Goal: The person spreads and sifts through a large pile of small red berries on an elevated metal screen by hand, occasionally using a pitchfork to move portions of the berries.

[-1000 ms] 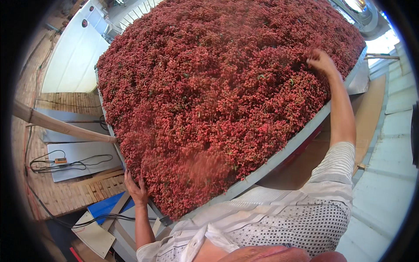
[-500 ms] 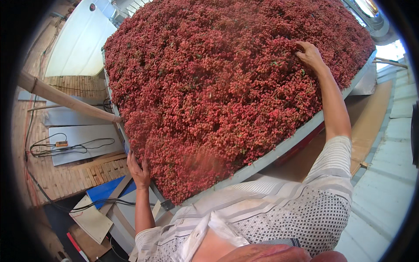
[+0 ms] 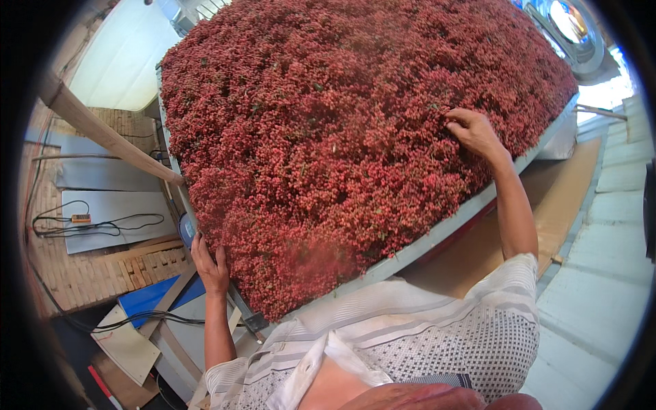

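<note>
A big heap of small red berry clusters (image 3: pixel 328 157), which look like Sichuan pepper, fills a wide bin with a pale grey rim (image 3: pixel 403 256). My right hand (image 3: pixel 475 133) is over the right part of the heap, fingers curled and thumb drawn near the forefinger at the berries. Whatever lies between those fingertips is too small to make out. At the near left corner, my left hand (image 3: pixel 212 268) rests on the bin's side edge, thumb and fingers spread. Its thumb is toward the berries. A few green bits show among the red.
A wooden pole (image 3: pixel 116 137) slants to the bin's left side. Black cables (image 3: pixel 123 222) lie on a pale board at left, above a blue panel (image 3: pixel 150 301). Round metal equipment (image 3: pixel 577 34) stands at the far right. A pale ribbed surface (image 3: pixel 594 273) runs along the right.
My right hand has come back toward me across the heap, its fingers drawn closer together. My left hand stays at the bin's edge. The whole view has shifted slightly.
</note>
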`<state>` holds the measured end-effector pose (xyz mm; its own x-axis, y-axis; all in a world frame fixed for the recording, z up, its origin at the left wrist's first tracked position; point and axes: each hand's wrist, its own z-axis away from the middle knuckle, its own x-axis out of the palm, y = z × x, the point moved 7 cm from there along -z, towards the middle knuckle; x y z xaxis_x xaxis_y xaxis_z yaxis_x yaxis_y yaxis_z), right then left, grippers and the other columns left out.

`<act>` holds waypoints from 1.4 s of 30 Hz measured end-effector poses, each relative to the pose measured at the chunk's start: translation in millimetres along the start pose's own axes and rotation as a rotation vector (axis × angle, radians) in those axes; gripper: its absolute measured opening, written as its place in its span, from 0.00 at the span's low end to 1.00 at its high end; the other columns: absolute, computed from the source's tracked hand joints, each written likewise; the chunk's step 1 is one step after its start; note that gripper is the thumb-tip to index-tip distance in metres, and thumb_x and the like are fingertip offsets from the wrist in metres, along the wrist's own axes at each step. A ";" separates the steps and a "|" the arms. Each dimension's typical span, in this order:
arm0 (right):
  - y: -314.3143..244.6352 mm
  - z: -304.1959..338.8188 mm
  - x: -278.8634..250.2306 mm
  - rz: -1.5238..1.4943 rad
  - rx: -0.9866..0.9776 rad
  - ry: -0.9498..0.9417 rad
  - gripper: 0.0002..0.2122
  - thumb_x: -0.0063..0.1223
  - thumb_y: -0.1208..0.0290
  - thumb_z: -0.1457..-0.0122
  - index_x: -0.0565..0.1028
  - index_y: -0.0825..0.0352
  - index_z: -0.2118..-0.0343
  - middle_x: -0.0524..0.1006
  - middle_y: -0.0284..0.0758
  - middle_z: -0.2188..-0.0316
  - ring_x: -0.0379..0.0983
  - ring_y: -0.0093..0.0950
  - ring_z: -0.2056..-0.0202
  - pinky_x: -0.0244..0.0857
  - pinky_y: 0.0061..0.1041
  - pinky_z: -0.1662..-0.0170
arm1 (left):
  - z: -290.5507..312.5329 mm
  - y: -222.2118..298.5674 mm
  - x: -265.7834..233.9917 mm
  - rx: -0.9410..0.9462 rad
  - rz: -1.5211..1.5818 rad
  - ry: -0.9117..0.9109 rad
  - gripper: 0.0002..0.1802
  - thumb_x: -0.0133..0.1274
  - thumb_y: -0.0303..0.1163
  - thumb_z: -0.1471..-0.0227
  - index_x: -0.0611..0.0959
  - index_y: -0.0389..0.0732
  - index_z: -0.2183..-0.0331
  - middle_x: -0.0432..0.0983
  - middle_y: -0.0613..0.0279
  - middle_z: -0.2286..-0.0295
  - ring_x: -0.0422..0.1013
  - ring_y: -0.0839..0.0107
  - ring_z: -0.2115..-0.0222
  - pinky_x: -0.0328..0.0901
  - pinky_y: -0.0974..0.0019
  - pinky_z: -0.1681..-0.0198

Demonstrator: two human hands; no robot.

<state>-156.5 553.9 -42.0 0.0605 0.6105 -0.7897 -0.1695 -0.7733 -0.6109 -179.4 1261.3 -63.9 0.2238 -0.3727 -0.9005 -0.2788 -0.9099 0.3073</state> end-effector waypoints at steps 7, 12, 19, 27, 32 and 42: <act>0.0 -125.4 -73.9 0.264 0.029 0.327 0.35 0.60 0.52 0.42 0.64 0.61 0.33 0.70 0.49 0.40 0.68 0.46 0.40 0.63 0.40 0.37 | 9.2 -9.3 -5.6 -0.010 -0.033 0.016 0.30 0.52 0.40 0.38 0.70 0.30 0.42 0.63 0.40 0.40 0.59 0.42 0.39 0.55 0.48 0.36; 71.6 -222.7 -46.2 0.361 0.059 0.198 0.30 0.60 0.55 0.42 0.69 0.63 0.38 0.74 0.47 0.43 0.71 0.43 0.43 0.65 0.41 0.40 | -10.6 7.1 -4.0 0.010 0.009 0.000 0.30 0.54 0.37 0.41 0.70 0.31 0.42 0.64 0.39 0.41 0.61 0.41 0.41 0.57 0.47 0.37; -138.2 -174.2 -16.6 0.119 -0.247 0.213 0.24 0.57 0.57 0.39 0.75 0.65 0.44 0.79 0.46 0.50 0.77 0.40 0.52 0.70 0.38 0.46 | -4.8 11.2 -11.7 0.006 -0.041 -0.002 0.30 0.54 0.38 0.40 0.70 0.30 0.42 0.64 0.39 0.42 0.61 0.40 0.41 0.56 0.48 0.37; -194.9 -222.7 135.9 0.422 -0.477 -0.035 0.28 0.61 0.53 0.44 0.74 0.62 0.43 0.80 0.48 0.53 0.80 0.42 0.57 0.75 0.39 0.54 | 2.5 -3.4 -9.4 0.041 -0.007 0.062 0.31 0.54 0.39 0.40 0.70 0.32 0.41 0.65 0.42 0.41 0.60 0.43 0.40 0.55 0.49 0.37; -232.4 -144.2 68.2 0.145 -0.575 0.078 0.19 0.58 0.67 0.42 0.76 0.65 0.47 0.82 0.39 0.63 0.80 0.34 0.62 0.76 0.32 0.56 | -19.4 4.5 -3.1 0.039 0.007 0.048 0.31 0.54 0.44 0.39 0.72 0.31 0.43 0.65 0.43 0.41 0.60 0.43 0.40 0.55 0.49 0.37; -331.5 49.5 210.8 0.333 -0.646 -0.361 0.30 0.58 0.55 0.37 0.64 0.57 0.34 0.60 0.46 0.33 0.57 0.46 0.33 0.58 0.45 0.33 | 0.7 -9.0 -7.8 0.013 0.005 0.124 0.35 0.55 0.53 0.41 0.75 0.32 0.45 0.67 0.44 0.43 0.62 0.46 0.41 0.55 0.48 0.37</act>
<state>-136.2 947.4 -3.1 -0.2327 0.2633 -0.9362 0.4854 -0.8028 -0.3464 -179.3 1272.4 -59.9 0.3354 -0.3980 -0.8539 -0.2918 -0.9057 0.3075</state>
